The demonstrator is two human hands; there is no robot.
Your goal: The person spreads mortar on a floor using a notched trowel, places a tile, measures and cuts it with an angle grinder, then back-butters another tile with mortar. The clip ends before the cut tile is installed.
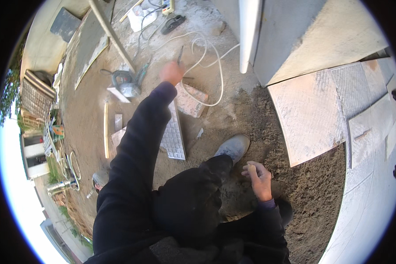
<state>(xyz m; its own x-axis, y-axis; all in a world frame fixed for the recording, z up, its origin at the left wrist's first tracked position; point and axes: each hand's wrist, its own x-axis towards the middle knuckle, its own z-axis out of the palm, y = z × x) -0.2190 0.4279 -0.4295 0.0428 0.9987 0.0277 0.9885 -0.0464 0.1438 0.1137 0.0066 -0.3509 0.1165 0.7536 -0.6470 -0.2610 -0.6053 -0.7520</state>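
My left hand (172, 73) reaches far forward, low over the ground. Its fingers look closed, though blurred, and a thin dark rod (180, 53) sticks out beyond them; its kind cannot be made out. Just right of that hand lie a pinkish stone slab (192, 100) and a loop of white cable (221, 79). Beneath my left forearm is a pale tile with a grid-patterned face (175, 137). My right hand (260, 179) is raised near my white shoe (235, 147), fingers curled and thumb against them; whether something small is pinched there is hidden.
A power saw (128, 84) rests on the ground at left, near a wooden strip (106, 130) and a leaning pole (112, 35). Large slabs (308, 116) are laid at right beside loose dark soil (314, 185). A white post (249, 37) stands ahead by a wall.
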